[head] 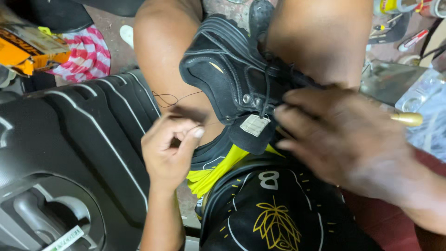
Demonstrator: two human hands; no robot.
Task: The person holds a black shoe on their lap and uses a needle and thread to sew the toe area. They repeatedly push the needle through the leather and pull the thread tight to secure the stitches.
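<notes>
Two hands are working on a black shoe that is lying wedged between the person's bare knees, tongue toward the camera. The left hand is pinching a thin dark thread between thumb and forefinger, the other fingers curling in. The right hand is resting against the shoe's side, fingers pressed together and blurring; a brass-coloured tool tip is sticking out beyond it. A small pale square tag is hanging from the tongue. Farther left, an orange package is lying beside striped red-and-white cloth. The shoe's sole is hidden.
</notes>
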